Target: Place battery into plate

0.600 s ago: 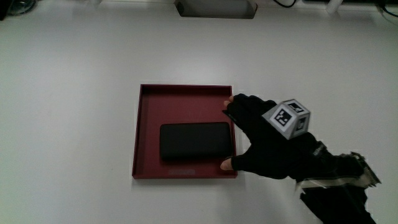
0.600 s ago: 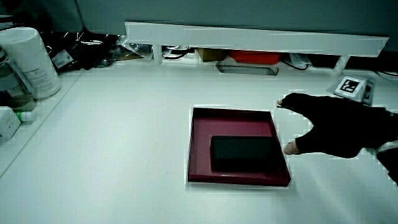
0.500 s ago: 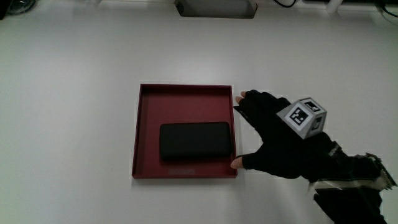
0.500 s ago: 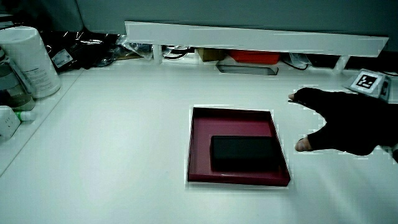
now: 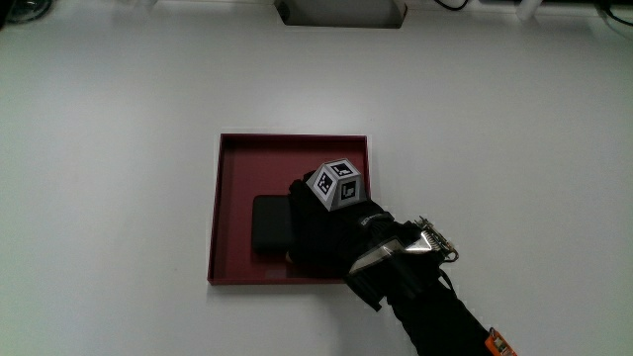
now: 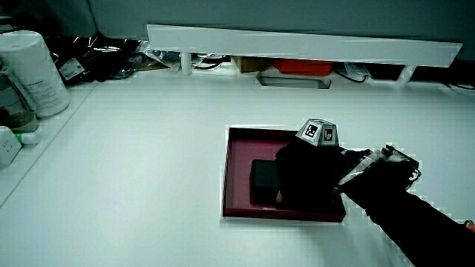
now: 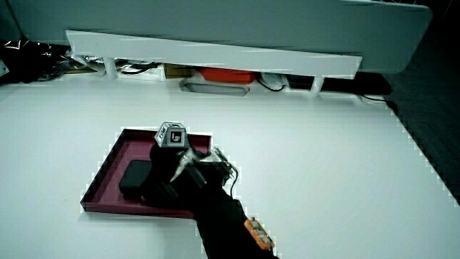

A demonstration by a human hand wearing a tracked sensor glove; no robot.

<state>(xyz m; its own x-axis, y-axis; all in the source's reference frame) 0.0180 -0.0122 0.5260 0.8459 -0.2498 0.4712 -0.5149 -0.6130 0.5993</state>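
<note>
Lying flat inside the shallow dark red square plate [image 5: 229,178]: a flat black rectangular battery [image 5: 268,224], resting on the plate's floor in the half nearer to the person, with bare red floor showing between it and the rim farther from the person. Only one end of the battery showing in the main view, the remainder being covered by the black-gloved hand [image 5: 326,232]. Same picture in both side views, with the battery's uncovered end [image 6: 263,176] [image 7: 134,176] poking out from under the glove.

Pressing down on top of the battery, the hand [image 6: 304,174] [image 7: 172,173], palm down, carrying the small patterned cube [image 5: 335,185] on its back. A bare fingertip [image 6: 278,196] showing at the battery's edge nearer to the person in a side view, touching or just beside it. Fingers draping over the battery rather than spreading wide; whether actually gripping it or merely resting on it, impossible to tell. Forearm [image 5: 435,307] reaching in across the plate's rim nearest the person.

Plate sitting on a plain white table [image 5: 119,148], near its middle. Standing near the table's edge in a side view, a pale cylindrical container [image 6: 33,70], well apart from the plate. Running along the table's end farthest from the person, a low white partition [image 6: 297,44] [image 7: 215,54].
</note>
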